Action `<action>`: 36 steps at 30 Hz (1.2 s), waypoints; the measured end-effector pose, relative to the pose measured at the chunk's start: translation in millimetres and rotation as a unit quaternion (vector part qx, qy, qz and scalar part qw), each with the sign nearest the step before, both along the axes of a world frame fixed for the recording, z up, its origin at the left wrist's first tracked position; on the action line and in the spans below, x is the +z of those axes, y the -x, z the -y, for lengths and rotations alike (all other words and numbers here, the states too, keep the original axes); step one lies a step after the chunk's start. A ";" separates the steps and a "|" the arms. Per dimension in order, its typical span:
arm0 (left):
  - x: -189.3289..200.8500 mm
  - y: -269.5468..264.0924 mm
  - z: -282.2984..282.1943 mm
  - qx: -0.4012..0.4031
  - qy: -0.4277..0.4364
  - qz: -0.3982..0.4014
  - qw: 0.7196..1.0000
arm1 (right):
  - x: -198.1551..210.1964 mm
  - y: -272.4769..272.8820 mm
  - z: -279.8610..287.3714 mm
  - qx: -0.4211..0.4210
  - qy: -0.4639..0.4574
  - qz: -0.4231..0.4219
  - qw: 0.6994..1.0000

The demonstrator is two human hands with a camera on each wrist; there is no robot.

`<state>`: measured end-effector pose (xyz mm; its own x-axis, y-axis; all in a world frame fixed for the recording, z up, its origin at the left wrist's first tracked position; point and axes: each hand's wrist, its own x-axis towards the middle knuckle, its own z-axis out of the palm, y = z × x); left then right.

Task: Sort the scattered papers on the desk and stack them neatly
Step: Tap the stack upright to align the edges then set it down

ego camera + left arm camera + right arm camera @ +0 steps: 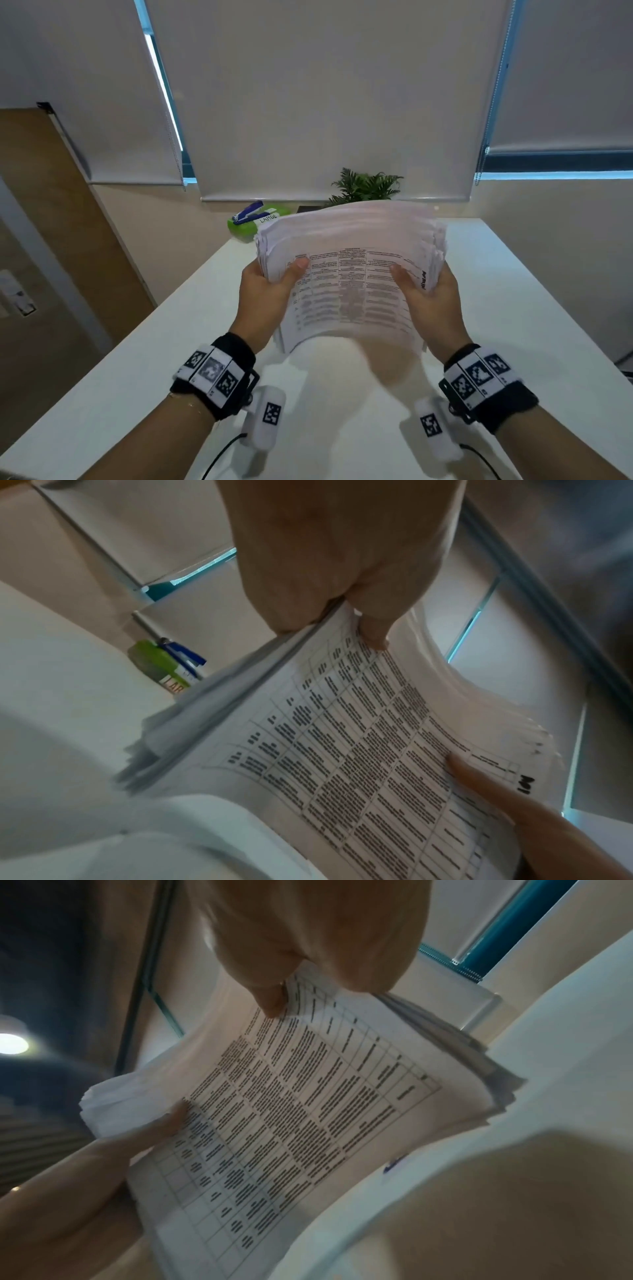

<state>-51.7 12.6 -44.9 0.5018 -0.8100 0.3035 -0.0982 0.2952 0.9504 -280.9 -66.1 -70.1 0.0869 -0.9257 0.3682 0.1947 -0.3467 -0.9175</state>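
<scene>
A thick stack of white papers [349, 260] is held up above the white desk [137, 359], bowed, its top sheet printed with a table of text. My left hand [270, 287] grips its left edge, thumb on top. My right hand [428, 294] grips the right edge the same way. In the left wrist view the left hand [342, 588] pinches the stack [359, 737], and the right thumb [479, 780] lies on the sheet. In the right wrist view the right hand [308, 947] pinches the stack [291, 1110], with the left hand [103, 1164] on the far side. The sheets' edges are uneven.
At the desk's far edge lies a green packet [255, 222] labelled LARGE with a blue stapler [248, 212] on it. A potted green plant [366, 185] stands behind the stack. Closed roller blinds [325, 96] cover the windows. A wooden door [44, 222] is at the left.
</scene>
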 end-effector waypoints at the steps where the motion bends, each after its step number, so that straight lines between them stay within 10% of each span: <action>1: 3.0 0.6 0.6 0.006 0.016 -0.001 1.000 | 2.0 0.5 0.1 -0.001 0.008 0.014 1.000; 9: -6.5 -15.0 -7.9 -0.002 -0.016 0.052 0.999 | 9.1 19.0 -2.5 0.003 0.063 -0.063 0.996; 18: 19.1 -28.8 0.0 0.077 0.046 0.352 0.932 | 51.7 9.1 7.2 -0.027 0.142 -0.054 0.988; 26: 14.3 -31.3 0.0 0.080 0.043 0.351 0.932 | 43.9 9.5 18.2 -0.117 0.129 -0.049 0.983; 36: 9.7 -35.6 2.4 0.084 0.059 0.384 0.917 | 54.1 8.6 15.8 -0.038 0.108 -0.044 0.992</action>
<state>-16.1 10.2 -35.2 0.2173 -0.6798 0.7004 -0.7795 0.3110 0.5437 -289.5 -81.9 -16.0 0.0597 -0.8308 0.5534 0.0831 -0.5484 -0.8321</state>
